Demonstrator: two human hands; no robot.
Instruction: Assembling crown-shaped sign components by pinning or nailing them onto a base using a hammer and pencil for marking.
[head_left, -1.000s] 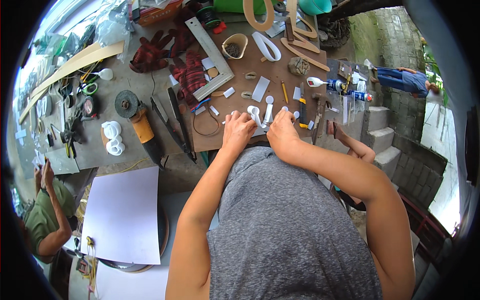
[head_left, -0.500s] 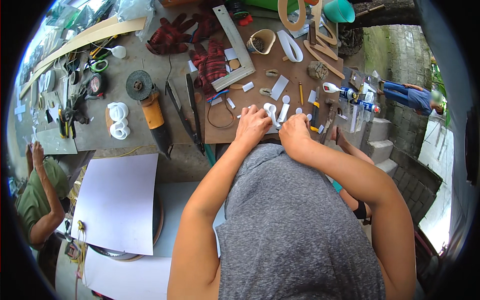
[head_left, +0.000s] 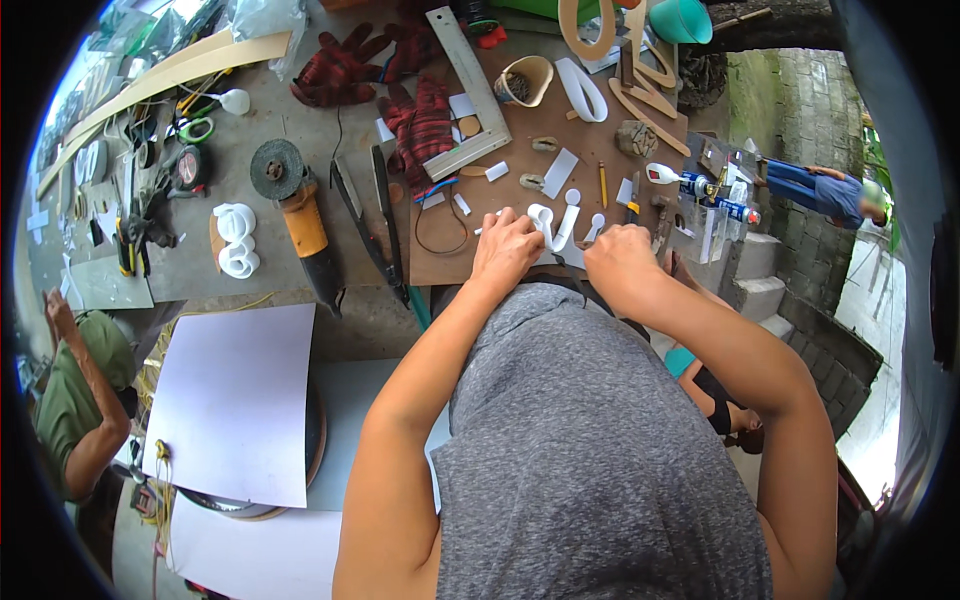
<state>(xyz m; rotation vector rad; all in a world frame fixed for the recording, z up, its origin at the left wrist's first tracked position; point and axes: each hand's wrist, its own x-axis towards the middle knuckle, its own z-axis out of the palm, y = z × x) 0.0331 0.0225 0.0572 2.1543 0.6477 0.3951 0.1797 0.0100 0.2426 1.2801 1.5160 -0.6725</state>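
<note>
Head: two hands [head_left: 510, 245] [head_left: 624, 262], apparently one curled white strip [head_left: 548, 230].

Part of the yellow-and-black knife [head_left: 633, 209] lies hidden by the right hand [head_left: 625, 262] (its grip unclear)

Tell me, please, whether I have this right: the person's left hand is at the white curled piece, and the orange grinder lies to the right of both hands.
Not quite: in the head view, the orange grinder lies to the left of both the left hand and the right hand. The left hand is indeed at the white curled piece.
</note>
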